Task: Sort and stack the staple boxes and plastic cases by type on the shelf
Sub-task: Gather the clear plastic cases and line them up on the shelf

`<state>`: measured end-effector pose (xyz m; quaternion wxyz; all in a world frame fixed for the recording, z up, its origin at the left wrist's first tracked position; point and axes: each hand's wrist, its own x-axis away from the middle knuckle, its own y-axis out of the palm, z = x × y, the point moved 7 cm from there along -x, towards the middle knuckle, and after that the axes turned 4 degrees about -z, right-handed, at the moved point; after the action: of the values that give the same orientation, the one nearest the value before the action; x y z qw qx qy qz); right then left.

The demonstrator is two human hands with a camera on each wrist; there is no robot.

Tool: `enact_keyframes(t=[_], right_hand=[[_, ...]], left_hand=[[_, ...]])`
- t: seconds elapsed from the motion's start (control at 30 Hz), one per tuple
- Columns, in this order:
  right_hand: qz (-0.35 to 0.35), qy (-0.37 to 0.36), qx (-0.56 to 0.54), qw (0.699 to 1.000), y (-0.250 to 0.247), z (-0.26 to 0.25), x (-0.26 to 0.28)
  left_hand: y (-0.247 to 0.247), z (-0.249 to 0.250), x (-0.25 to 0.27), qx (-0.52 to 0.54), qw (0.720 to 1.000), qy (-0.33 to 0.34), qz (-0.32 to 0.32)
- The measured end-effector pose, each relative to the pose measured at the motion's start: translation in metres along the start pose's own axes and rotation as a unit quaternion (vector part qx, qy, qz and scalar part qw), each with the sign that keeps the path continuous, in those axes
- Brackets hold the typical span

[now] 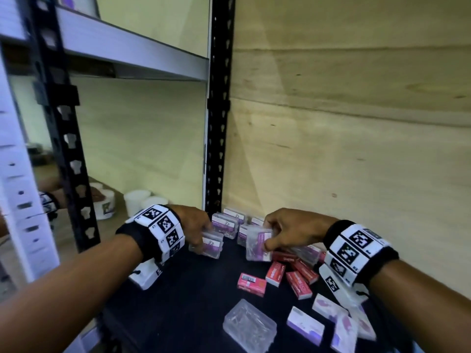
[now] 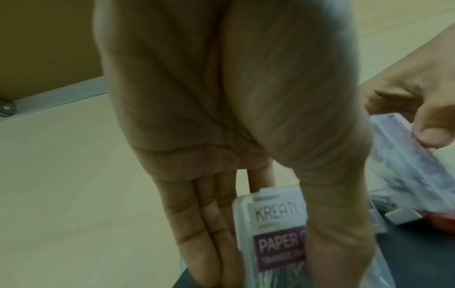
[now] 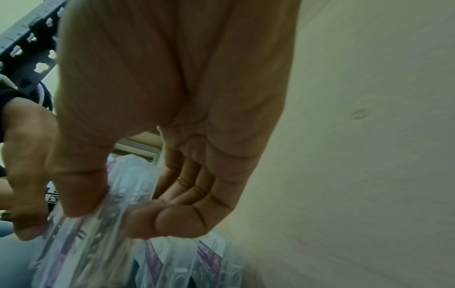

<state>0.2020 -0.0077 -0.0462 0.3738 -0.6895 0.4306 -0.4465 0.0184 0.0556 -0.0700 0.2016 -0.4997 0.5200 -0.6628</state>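
Observation:
My left hand (image 1: 204, 238) pinches a clear plastic case with a purple label (image 1: 207, 247) at the back of the black shelf (image 1: 193, 289). In the left wrist view the case (image 2: 278, 233) sits between thumb and straight fingers (image 2: 211, 243). My right hand (image 1: 267, 238) holds a second clear case (image 1: 257, 244), tilted, just right of it; thumb and fingertips clamp that case (image 3: 118, 214). More clear cases (image 1: 229, 222) stand in the back corner. Several red staple boxes (image 1: 276, 273) lie scattered under my right wrist.
A clear case (image 1: 249, 324) and white-and-purple boxes (image 1: 305, 324) lie near the front edge. A black upright post (image 1: 219, 123) and a plywood wall (image 1: 356, 149) close the back and right. White tubs (image 1: 137, 200) stand on the shelf to the left.

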Motion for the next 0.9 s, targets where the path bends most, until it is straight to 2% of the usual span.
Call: enact_keyframes(t=[0.3,0.47,0.7,0.9], right_hand=[[-0.008,0.025,0.108,0.994,0.012,-0.011,-0.023],[0.012,0.014,0.152,0.988,0.016,-0.024,-0.033],[0.035,-0.01,0.205,0.978,0.017,-0.041,-0.044],[0.044,-0.018,0.215,0.975,0.02,-0.046,-0.049]], left_hand=[[0.002,-0.015,-0.025,0.025,0.999,-0.011,0.025],[0.006,-0.024,-0.035,0.055,0.997,0.0,0.057],[0.014,-0.036,-0.033,0.076,0.995,0.023,0.068],[0.017,-0.038,-0.035,0.08,0.993,0.017,0.088]])
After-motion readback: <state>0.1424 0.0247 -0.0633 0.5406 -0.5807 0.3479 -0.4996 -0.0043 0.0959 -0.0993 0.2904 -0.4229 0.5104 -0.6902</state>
